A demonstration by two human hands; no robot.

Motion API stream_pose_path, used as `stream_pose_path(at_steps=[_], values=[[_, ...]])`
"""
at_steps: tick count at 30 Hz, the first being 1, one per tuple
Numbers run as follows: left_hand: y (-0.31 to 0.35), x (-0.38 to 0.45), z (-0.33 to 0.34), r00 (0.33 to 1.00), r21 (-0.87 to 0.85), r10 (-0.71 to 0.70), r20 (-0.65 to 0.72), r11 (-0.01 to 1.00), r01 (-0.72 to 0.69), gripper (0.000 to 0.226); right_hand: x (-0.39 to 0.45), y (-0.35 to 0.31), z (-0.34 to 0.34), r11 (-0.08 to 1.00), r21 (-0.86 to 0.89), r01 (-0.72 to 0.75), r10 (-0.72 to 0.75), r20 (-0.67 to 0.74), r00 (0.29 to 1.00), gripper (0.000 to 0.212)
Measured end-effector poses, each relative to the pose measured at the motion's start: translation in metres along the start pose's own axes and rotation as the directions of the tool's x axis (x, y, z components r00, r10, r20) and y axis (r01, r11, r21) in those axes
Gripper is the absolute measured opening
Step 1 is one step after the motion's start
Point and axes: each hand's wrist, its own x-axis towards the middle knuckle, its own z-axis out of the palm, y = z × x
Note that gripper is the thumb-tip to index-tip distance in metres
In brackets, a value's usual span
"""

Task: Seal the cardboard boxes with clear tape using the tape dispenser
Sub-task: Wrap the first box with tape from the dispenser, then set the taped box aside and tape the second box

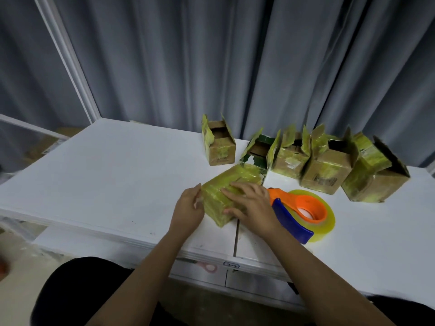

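Probably a small packing or recording station rather than a home: a plain white worktop (113, 165) stands against grey curtains (211, 62), with worn, tape-covered cardboard boxes (320, 165) lined along the worktop's far edge.

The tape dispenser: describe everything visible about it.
The tape dispenser lies flat on the white table, just right of the right hand and in front of the row of open boxes. It looks plastic: an orange body with a round hub sitting inside a large roll of clear, yellowish tape, and a dark blue handle or guard pointing toward the person. Neither hand holds it; the right wrist hides its orange front end, so contact there cannot be judged.
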Motion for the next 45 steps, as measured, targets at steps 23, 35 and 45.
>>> stream_pose_path(at_steps=[23, 35, 45], values=[[0.002, -0.011, -0.016, 0.998, -0.142, -0.048, 0.028, 0.989, 0.051, 0.049, -0.005, -0.003, -0.010, 0.770, 0.525, -0.363, 0.368, 0.100, 0.924, 0.062], [-0.032, 0.057, -0.113, 0.977, 0.315, -0.212, 0.026, 0.929, 0.193, 0.081, 0.149, -0.065, 0.032, 0.705, 0.682, -0.193, 0.166, 0.106, 0.980, 0.034], [-0.078, 0.171, -0.132, 0.913, 0.567, -0.044, -0.405, 0.771, 0.289, 0.072, 0.253, -0.042, 0.068, 0.972, 0.145, -0.187, 0.227, -0.357, 0.906, 0.038]])
